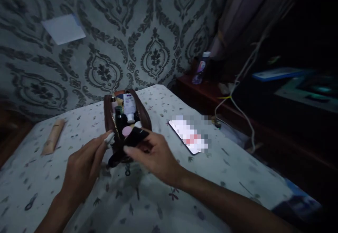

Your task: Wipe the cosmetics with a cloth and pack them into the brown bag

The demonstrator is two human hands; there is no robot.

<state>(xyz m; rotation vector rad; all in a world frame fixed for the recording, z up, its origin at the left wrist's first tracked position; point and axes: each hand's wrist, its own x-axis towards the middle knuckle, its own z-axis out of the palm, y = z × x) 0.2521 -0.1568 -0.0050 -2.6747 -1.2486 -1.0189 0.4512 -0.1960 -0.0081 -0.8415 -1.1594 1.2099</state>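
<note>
A brown toiletry bag (107,111) stands unzipped on the bed, full of small cosmetics. Inside it are a white tube (129,106), a dark bottle (119,115) and a round pink lid (127,131). My right hand (158,155) pinches a flat black item (136,136) over the bag's near end; its exact kind is unclear. At the near left side of the bag, my left hand (86,161) is closed on a small white object (108,138), mostly hidden by the fingers.
To the right of the bag lies a lit phone (185,138). A beige tube (53,137) rests on the patterned sheet at left. Beyond the bed, a bottle (201,68) stands on a dark red ledge (190,84), near a hanging white cable (244,115).
</note>
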